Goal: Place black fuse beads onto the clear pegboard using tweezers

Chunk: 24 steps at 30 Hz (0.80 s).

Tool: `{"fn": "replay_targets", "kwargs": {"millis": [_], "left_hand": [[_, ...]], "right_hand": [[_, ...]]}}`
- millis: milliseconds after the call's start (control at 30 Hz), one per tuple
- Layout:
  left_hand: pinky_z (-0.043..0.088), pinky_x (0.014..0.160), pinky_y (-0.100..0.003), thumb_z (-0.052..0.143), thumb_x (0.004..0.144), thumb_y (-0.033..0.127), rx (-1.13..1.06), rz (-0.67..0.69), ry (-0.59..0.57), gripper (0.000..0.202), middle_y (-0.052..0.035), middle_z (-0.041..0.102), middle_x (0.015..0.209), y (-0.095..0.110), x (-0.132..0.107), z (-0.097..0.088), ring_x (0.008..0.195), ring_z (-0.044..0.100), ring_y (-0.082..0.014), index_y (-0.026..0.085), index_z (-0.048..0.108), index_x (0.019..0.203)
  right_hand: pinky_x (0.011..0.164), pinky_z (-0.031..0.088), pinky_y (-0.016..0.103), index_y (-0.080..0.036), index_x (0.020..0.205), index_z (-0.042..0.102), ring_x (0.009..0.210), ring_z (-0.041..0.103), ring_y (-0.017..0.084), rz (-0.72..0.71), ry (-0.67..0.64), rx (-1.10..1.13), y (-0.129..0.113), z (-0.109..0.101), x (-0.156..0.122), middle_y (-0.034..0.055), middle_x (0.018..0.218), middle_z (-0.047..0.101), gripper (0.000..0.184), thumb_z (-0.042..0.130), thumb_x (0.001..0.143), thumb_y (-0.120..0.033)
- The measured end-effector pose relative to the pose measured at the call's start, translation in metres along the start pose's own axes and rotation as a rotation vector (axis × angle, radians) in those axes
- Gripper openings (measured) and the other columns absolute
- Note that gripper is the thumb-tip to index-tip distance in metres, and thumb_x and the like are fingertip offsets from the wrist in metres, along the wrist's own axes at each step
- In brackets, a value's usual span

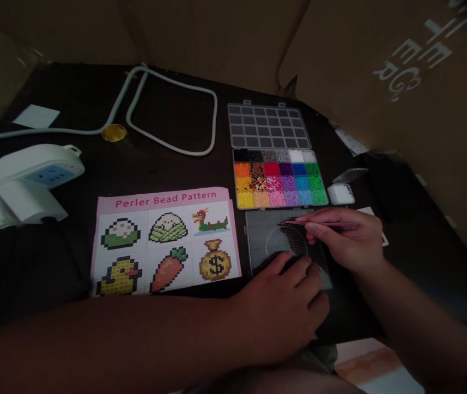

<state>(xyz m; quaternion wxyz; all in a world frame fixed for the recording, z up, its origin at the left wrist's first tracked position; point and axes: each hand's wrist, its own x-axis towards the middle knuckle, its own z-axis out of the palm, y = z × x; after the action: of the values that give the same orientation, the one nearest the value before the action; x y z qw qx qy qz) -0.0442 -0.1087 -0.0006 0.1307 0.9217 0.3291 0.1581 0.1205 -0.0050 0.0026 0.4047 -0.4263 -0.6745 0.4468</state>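
Note:
A clear square pegboard with a pale ring mark lies on the dark table. My left hand rests over its lower part, fingers spread and laid on the board, holding nothing that I can see. My right hand is closed around pink tweezers, held nearly level with their tip over the board's upper part. Whether a bead sits in the tip is too small to tell. Just beyond the board stands an open bead box with many colours sorted in compartments, its clear lid folded back.
Left of the board lies a pink Perler bead pattern sheet. A small open case with white contents stands right of the bead box. A white power strip, a grey cable and a gold disc occupy the left. Cardboard walls the back.

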Motion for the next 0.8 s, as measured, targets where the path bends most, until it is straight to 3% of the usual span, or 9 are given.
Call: {"fn": "replay_targets", "kwargs": {"millis": [333, 533, 667, 800], "left_hand": [[0.029, 0.112, -0.051, 0.061, 0.09, 0.049, 0.02, -0.001, 0.017, 0.045, -0.016, 0.051, 0.14, 0.0, -0.002, -0.001, 0.133, 0.044, -0.0326, 0.017, 0.06, 0.121], [0.033, 0.109, -0.052, 0.056, 0.091, 0.054, 0.065, 0.036, 0.032, 0.047, -0.0151, 0.053, 0.138, -0.004, -0.002, 0.008, 0.132, 0.045, -0.0337, 0.017, 0.061, 0.12], [0.036, 0.106, -0.051, 0.055, 0.091, 0.056, 0.096, 0.058, 0.055, 0.048, -0.0149, 0.055, 0.135, -0.007, -0.001, 0.01, 0.13, 0.047, -0.0336, 0.017, 0.061, 0.119], [0.035, 0.106, -0.05, 0.055, 0.091, 0.056, 0.101, 0.061, 0.049, 0.048, -0.0137, 0.057, 0.134, -0.008, -0.003, 0.008, 0.129, 0.047, -0.0329, 0.018, 0.062, 0.119]], "right_hand": [[0.046, 0.055, 0.023, -0.024, 0.082, 0.076, 0.049, 0.063, 0.01, 0.01, 0.055, 0.06, 0.005, -0.003, 0.001, 0.0027, 0.087, 0.078, 0.008, 0.077, 0.078, -0.017], [0.048, 0.057, 0.024, -0.023, 0.082, 0.076, 0.051, 0.064, 0.011, 0.006, 0.186, 0.043, 0.006, -0.005, 0.011, 0.0038, 0.084, 0.078, 0.006, 0.079, 0.077, -0.022], [0.051, 0.059, 0.025, -0.025, 0.087, 0.077, 0.053, 0.065, 0.012, -0.056, 0.234, -0.022, -0.004, -0.006, 0.025, 0.0024, 0.085, 0.077, 0.008, 0.077, 0.079, -0.023], [0.061, 0.062, 0.027, -0.027, 0.083, 0.077, 0.067, 0.071, 0.015, -0.246, 0.147, -0.219, -0.022, 0.006, 0.041, 0.0015, 0.086, 0.078, 0.008, 0.077, 0.079, -0.021]]}}
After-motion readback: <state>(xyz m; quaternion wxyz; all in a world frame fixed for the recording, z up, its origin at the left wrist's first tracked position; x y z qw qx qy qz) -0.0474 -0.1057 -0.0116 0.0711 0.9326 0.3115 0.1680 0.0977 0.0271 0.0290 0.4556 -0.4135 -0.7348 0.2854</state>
